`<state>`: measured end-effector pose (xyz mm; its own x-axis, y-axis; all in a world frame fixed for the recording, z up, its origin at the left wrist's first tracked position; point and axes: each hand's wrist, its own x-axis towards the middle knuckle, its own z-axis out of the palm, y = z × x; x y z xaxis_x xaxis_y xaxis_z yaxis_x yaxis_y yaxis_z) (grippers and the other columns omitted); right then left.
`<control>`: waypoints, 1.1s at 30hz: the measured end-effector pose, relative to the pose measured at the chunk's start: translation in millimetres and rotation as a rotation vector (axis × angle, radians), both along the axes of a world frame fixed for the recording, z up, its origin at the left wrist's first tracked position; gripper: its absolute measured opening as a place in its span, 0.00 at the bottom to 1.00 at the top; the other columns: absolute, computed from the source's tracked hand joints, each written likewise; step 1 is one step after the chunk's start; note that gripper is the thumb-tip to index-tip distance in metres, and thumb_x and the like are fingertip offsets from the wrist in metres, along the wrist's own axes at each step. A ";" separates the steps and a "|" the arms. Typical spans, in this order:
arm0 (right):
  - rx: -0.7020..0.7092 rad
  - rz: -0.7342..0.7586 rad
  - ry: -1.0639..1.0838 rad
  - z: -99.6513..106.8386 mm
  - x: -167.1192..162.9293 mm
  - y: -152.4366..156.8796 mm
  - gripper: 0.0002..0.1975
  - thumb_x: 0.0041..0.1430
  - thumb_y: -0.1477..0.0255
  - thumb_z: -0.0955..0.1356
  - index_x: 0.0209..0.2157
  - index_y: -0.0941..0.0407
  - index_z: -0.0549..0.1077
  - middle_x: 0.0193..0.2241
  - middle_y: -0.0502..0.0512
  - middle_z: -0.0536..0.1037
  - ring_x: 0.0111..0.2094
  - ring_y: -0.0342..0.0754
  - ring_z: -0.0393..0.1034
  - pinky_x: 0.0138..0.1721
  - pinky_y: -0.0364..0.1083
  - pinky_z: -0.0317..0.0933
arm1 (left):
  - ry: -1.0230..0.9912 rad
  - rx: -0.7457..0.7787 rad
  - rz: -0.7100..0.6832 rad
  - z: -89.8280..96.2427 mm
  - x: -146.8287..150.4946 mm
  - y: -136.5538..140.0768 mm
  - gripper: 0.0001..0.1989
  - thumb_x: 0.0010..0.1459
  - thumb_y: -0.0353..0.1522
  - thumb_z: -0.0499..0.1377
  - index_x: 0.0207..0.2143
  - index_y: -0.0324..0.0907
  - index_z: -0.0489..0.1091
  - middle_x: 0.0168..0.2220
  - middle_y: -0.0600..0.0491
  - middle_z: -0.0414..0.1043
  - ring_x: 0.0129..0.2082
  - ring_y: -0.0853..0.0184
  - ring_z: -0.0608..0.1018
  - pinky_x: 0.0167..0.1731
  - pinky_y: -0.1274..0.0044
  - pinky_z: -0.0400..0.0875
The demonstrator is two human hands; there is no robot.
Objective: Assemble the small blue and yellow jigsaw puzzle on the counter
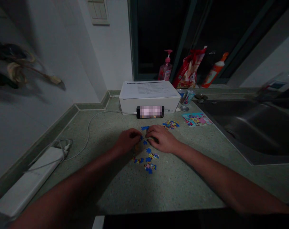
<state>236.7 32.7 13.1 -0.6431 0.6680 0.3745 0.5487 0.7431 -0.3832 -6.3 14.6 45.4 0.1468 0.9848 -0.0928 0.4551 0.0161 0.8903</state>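
Observation:
My left hand (128,141) rests on the counter with thumb and forefinger pinched on a small blue jigsaw piece (141,138). Close on its right, my right hand (161,138) has its fingers curled down; what lies under them is hidden. A blue jigsaw piece (144,128) shows just beyond the right fingertips, and another blue piece (145,142) lies between the hands. Nearer to me are several loose puzzle pieces (148,158) and a small cluster of pieces (150,167). Behind my right hand sits a pile of mixed pieces (171,124).
A phone (150,112) leans against a white box (149,95), its cable running to a power strip (32,178). A colourful picture card (197,119) lies by the sink (254,130). Cans (188,96), a pump bottle (165,68) and a red bag (190,68) stand behind.

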 end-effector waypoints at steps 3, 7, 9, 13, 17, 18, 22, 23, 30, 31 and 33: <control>-0.025 0.024 -0.003 0.6 -2.5 -3.1 0.06 0.67 0.71 0.75 0.45 0.48 0.82 0.49 0.58 0.83 0.55 0.60 0.78 0.61 0.62 0.70 | 0.002 0.015 -0.001 1.1 -1.6 -1.2 0.03 0.55 0.34 0.64 0.32 0.48 0.79 0.38 0.50 0.88 0.42 0.53 0.86 0.51 0.61 0.81; -0.043 0.030 -0.005 -1.2 -4.1 -4.3 0.07 0.65 0.70 0.77 0.44 0.49 0.82 0.51 0.59 0.83 0.56 0.60 0.78 0.61 0.62 0.71 | 0.016 0.042 -0.010 3.9 -4.9 -4.1 0.02 0.58 0.38 0.65 0.32 0.52 0.78 0.39 0.53 0.88 0.44 0.53 0.86 0.53 0.59 0.80; -0.045 0.032 0.004 -2.3 -5.0 -4.4 0.07 0.64 0.72 0.77 0.43 0.49 0.82 0.51 0.59 0.83 0.57 0.60 0.78 0.61 0.62 0.71 | 0.030 0.053 -0.002 4.4 -5.9 -4.4 0.02 0.58 0.37 0.65 0.32 0.51 0.78 0.38 0.52 0.88 0.44 0.52 0.86 0.53 0.59 0.79; -0.051 0.023 0.031 -4.6 -7.2 -4.5 0.07 0.62 0.75 0.77 0.42 0.50 0.82 0.51 0.60 0.83 0.58 0.61 0.78 0.62 0.63 0.71 | 0.059 0.067 -0.010 2.6 -5.2 -2.7 0.03 0.60 0.35 0.64 0.32 0.50 0.78 0.39 0.51 0.87 0.44 0.52 0.86 0.52 0.59 0.78; -0.069 0.016 0.045 -5.8 -8.6 -5.2 0.09 0.60 0.76 0.77 0.41 0.50 0.81 0.52 0.60 0.83 0.59 0.61 0.78 0.64 0.64 0.71 | 0.096 0.083 -0.003 -1.7 -3.6 -1.4 0.04 0.60 0.32 0.63 0.33 0.48 0.77 0.39 0.47 0.87 0.43 0.52 0.86 0.51 0.59 0.78; -0.071 0.015 0.048 -5.8 -8.8 -5.6 0.09 0.60 0.76 0.76 0.41 0.50 0.81 0.53 0.60 0.83 0.60 0.61 0.78 0.64 0.64 0.71 | 0.100 0.094 -0.011 -2.8 -3.4 -1.4 0.04 0.61 0.32 0.62 0.34 0.48 0.78 0.40 0.46 0.87 0.43 0.52 0.86 0.51 0.59 0.78; -0.076 0.009 0.066 -6.2 -9.3 -6.5 0.11 0.58 0.77 0.77 0.41 0.50 0.80 0.53 0.60 0.83 0.60 0.61 0.78 0.65 0.64 0.71 | 0.162 0.132 -0.016 -8.3 -3.2 -1.4 0.05 0.62 0.31 0.62 0.35 0.47 0.79 0.40 0.47 0.86 0.42 0.52 0.86 0.49 0.60 0.78; -0.081 0.008 0.071 -6.6 -9.3 -6.4 0.11 0.58 0.77 0.76 0.41 0.49 0.79 0.53 0.59 0.83 0.60 0.61 0.78 0.65 0.64 0.70 | 0.184 0.145 -0.013 -9.8 -3.2 -1.1 0.05 0.62 0.31 0.62 0.36 0.47 0.80 0.39 0.47 0.86 0.41 0.52 0.86 0.48 0.60 0.78; -0.127 0.054 0.157 -12.9 -8.4 -1.5 0.12 0.57 0.77 0.76 0.40 0.48 0.76 0.50 0.57 0.83 0.57 0.61 0.78 0.63 0.63 0.69 | 0.521 0.364 -0.144 -16.6 -4.0 3.3 0.10 0.66 0.30 0.60 0.41 0.48 0.82 0.43 0.47 0.86 0.48 0.51 0.84 0.54 0.55 0.78; -0.133 0.061 0.168 -13.7 -8.2 -1.0 0.12 0.57 0.77 0.76 0.40 0.48 0.76 0.49 0.57 0.83 0.57 0.61 0.78 0.63 0.63 0.69 | 0.564 0.388 -0.144 -16.7 -4.4 3.5 0.10 0.66 0.29 0.61 0.40 0.48 0.83 0.43 0.48 0.85 0.48 0.51 0.84 0.54 0.55 0.78; -0.138 0.065 0.186 -14.8 -8.2 -0.5 0.12 0.57 0.77 0.75 0.40 0.48 0.76 0.49 0.56 0.83 0.56 0.60 0.79 0.62 0.63 0.69 | 0.612 0.430 -0.163 -16.4 -4.9 3.1 0.10 0.68 0.29 0.60 0.40 0.50 0.83 0.42 0.49 0.85 0.48 0.52 0.83 0.54 0.55 0.78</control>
<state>228.5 32.2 -1.7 -0.6150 0.6805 0.3983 0.4118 0.7080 -0.5737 -11.2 17.7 29.0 0.3388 0.9230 0.1827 0.8361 -0.3844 0.3915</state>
